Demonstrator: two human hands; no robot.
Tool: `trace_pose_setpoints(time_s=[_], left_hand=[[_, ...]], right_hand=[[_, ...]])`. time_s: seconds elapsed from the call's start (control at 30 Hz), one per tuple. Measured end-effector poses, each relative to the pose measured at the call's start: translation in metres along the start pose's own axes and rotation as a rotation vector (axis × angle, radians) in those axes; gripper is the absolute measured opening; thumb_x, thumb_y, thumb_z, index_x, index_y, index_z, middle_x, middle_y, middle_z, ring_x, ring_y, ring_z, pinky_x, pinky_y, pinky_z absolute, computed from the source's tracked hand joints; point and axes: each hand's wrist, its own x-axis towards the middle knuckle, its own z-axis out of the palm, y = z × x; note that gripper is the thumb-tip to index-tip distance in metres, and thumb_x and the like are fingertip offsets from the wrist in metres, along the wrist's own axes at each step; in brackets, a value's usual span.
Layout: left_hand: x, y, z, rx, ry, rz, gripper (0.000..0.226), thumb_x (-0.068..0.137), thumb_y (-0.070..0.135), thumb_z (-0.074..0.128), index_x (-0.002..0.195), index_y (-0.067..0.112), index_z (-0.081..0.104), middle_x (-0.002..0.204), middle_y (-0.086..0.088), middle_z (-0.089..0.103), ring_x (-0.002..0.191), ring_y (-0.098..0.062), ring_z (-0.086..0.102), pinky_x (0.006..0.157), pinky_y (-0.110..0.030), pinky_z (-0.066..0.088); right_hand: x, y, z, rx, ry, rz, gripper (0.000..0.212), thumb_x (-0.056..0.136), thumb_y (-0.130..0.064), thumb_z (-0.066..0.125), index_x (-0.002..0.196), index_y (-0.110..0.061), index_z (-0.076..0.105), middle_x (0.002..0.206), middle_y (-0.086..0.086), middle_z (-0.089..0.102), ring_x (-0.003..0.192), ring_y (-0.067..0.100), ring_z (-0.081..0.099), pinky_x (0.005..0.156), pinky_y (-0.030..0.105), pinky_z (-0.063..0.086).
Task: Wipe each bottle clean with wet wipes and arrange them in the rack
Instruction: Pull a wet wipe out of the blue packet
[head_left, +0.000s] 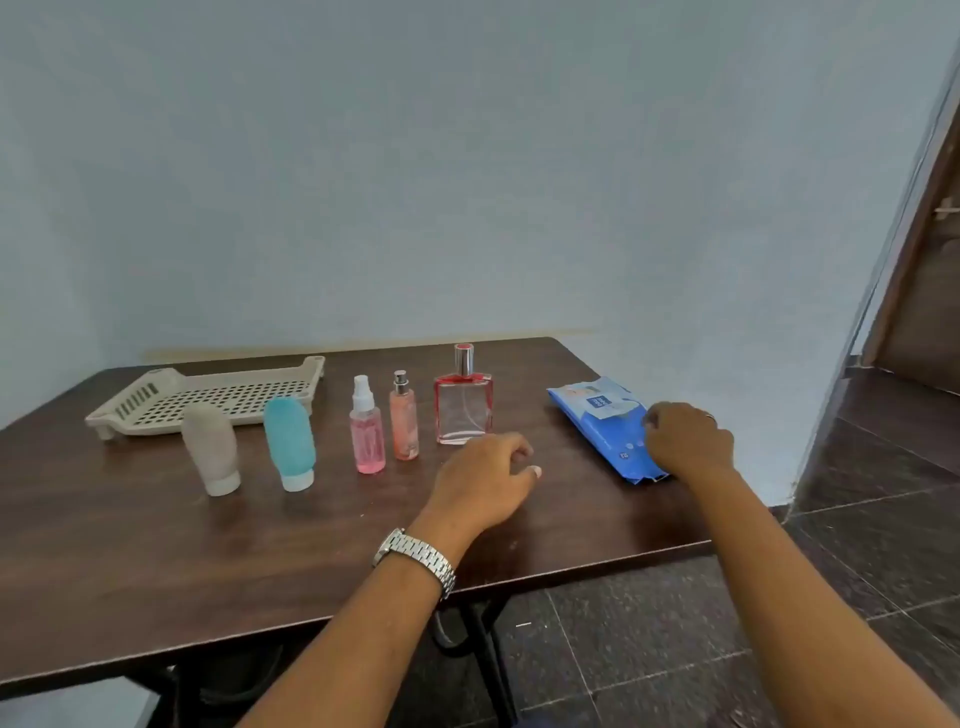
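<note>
Pinching the flat plastic wipes pack (601, 415), right hand (688, 440) curls.

Both forearms reach forward, palms down. The left hand (485, 480), with a watch (415, 558) at its wrist, has loosely curled fingers and holds nothing. The right hand (688, 441), ahead and right of it, curls its fingers onto the pack (605, 415), fingertips hidden.

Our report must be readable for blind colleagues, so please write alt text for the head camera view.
A person's right hand pinches at a blue wet wipes pack on a dark wooden table, while the left hand hovers nearby, fingers loosely curled and holding nothing. Five bottles stand in a row, a beige rack behind the leftmost two.
</note>
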Motion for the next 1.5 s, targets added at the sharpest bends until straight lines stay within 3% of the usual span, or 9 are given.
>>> trace_pose_setpoints(time_s=[0.13, 0.37, 0.47, 0.67, 0.83, 1.13, 1.23, 1.37, 1.5], left_hand=[[0.03, 0.013, 0.02, 0.044, -0.13, 0.04, 0.031, 0.089, 0.038, 0.057, 0.119, 0.026, 0.06, 0.123, 0.005, 0.06, 0.114, -0.014, 0.054, 0.097, -0.037, 0.045], [0.07, 0.023, 0.054, 0.136, -0.178, 0.087, 0.051, 0.093, 0.043, 0.051, 0.14, 0.029, 0.042, 0.146, 0.004, 0.041, 0.135, -0.019, 0.034, 0.107, -0.043, 0.035], [0.082, 0.022, 0.065, 0.155, -0.18, 0.077, 0.053, 0.093, 0.049, 0.048, 0.141, 0.028, 0.04, 0.148, 0.003, 0.039, 0.135, -0.02, 0.033, 0.106, -0.047, 0.036], [0.092, 0.014, 0.083, 0.202, -0.15, 0.045, 0.056, 0.092, 0.057, 0.043, 0.142, 0.031, 0.038, 0.146, 0.006, 0.04, 0.132, -0.02, 0.034, 0.105, -0.048, 0.035], [0.094, 0.013, 0.088, 0.223, -0.151, 0.033, 0.057, 0.092, 0.058, 0.041, 0.141, 0.031, 0.039, 0.147, 0.007, 0.038, 0.133, -0.019, 0.032, 0.109, -0.05, 0.028], [0.091, 0.015, 0.089, 0.219, -0.161, 0.029, 0.057, 0.092, 0.058, 0.04, 0.142, 0.03, 0.038, 0.149, 0.005, 0.034, 0.136, -0.02, 0.029, 0.112, -0.051, 0.023], [0.091, 0.014, 0.09, 0.212, -0.158, 0.027, 0.058, 0.092, 0.058, 0.04, 0.142, 0.03, 0.038, 0.149, 0.006, 0.033, 0.136, -0.02, 0.029, 0.112, -0.052, 0.022], [0.089, 0.014, 0.09, 0.214, -0.155, 0.029, 0.058, 0.092, 0.059, 0.04, 0.142, 0.029, 0.038, 0.149, 0.005, 0.034, 0.136, -0.02, 0.029, 0.112, -0.052, 0.021], [0.089, 0.014, 0.091, 0.213, -0.151, 0.029, 0.059, 0.092, 0.059, 0.039, 0.143, 0.031, 0.037, 0.15, 0.006, 0.033, 0.137, -0.02, 0.029, 0.113, -0.053, 0.02]], right_hand=[[0.017, 0.013, 0.008, -0.072, -0.055, -0.06, 0.035, 0.093, -0.018, 0.038, 0.116, -0.033, 0.06, 0.13, 0.003, 0.052, 0.119, 0.028, 0.045, 0.095, 0.039, 0.035], [0.043, 0.008, 0.025, -0.077, -0.02, -0.255, 0.037, 0.097, -0.021, 0.035, 0.125, -0.033, 0.056, 0.129, -0.002, 0.056, 0.112, 0.024, 0.05, 0.086, 0.036, 0.036], [0.054, 0.004, 0.028, -0.116, 0.009, -0.305, 0.036, 0.096, -0.019, 0.036, 0.121, -0.033, 0.058, 0.123, -0.004, 0.06, 0.108, 0.021, 0.053, 0.08, 0.033, 0.034], [0.07, -0.002, 0.034, -0.249, -0.004, -0.307, 0.026, 0.094, -0.026, 0.046, 0.111, -0.036, 0.061, 0.116, -0.007, 0.063, 0.104, 0.017, 0.057, 0.084, 0.029, 0.033], [0.075, -0.008, 0.034, -0.276, -0.007, -0.277, 0.021, 0.091, -0.024, 0.044, 0.098, -0.029, 0.063, 0.102, -0.001, 0.064, 0.091, 0.021, 0.059, 0.074, 0.028, 0.03], [0.078, -0.014, 0.038, -0.463, -0.182, -0.38, 0.032, 0.095, -0.017, 0.035, 0.126, -0.018, 0.047, 0.118, 0.005, 0.057, 0.105, 0.022, 0.056, 0.087, 0.032, 0.037], [0.079, -0.008, 0.038, -0.332, -0.279, -0.352, 0.032, 0.097, -0.02, 0.03, 0.121, -0.011, 0.049, 0.118, 0.008, 0.055, 0.103, 0.024, 0.055, 0.083, 0.033, 0.04], [0.081, 0.002, 0.039, 0.05, -0.296, -0.291, 0.025, 0.098, -0.019, 0.03, 0.079, -0.013, 0.045, 0.091, 0.007, 0.052, 0.083, 0.022, 0.048, 0.067, 0.029, 0.035], [0.081, 0.008, 0.029, 0.54, -0.307, -0.201, 0.022, 0.097, -0.012, 0.034, 0.089, -0.007, 0.053, 0.087, 0.004, 0.051, 0.082, 0.017, 0.047, 0.064, 0.025, 0.035]])
